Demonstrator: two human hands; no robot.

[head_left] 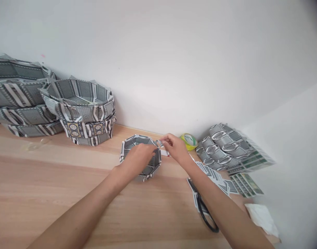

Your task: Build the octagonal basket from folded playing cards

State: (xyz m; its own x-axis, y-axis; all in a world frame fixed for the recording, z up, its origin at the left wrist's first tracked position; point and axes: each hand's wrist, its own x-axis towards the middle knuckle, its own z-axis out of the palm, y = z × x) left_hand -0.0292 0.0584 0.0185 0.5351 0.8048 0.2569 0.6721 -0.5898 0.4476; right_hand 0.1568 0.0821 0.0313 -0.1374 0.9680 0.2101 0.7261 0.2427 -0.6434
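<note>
Paper basket [140, 157], small and many-sided, patterned grey, white and black, sits on the wooden table [57, 180] near the wall, roughly centre of my view.

My left hand [140, 159] lies over the basket's open top. Its fingers curl down against the near and right-hand panels, so it touches the basket. Whether those fingers actually clamp the wall cannot be told, since the back of the hand hides them.

My right hand [175, 147] is at the basket's right rim. Thumb and forefinger are closed to a narrow pinch on a small white strip [164, 152] that lies just beside the rim; the remaining fingers are loosely bent.

Surroundings:
- Finished baskets [83, 110] of the same pattern stand stacked against the wall at far left, well apart from both hands.
- A yellow-green tape roll [189, 141] rests by the wall, just behind my right hand.
- Folded paper pieces [225, 147] are piled to the right of the tape roll, with flat printed sheets [245, 183] beside them.
- Black-handled scissors [206, 216] lie on the table under my right forearm.
- A crumpled white tissue [262, 216] lies near the table's right edge.
</note>
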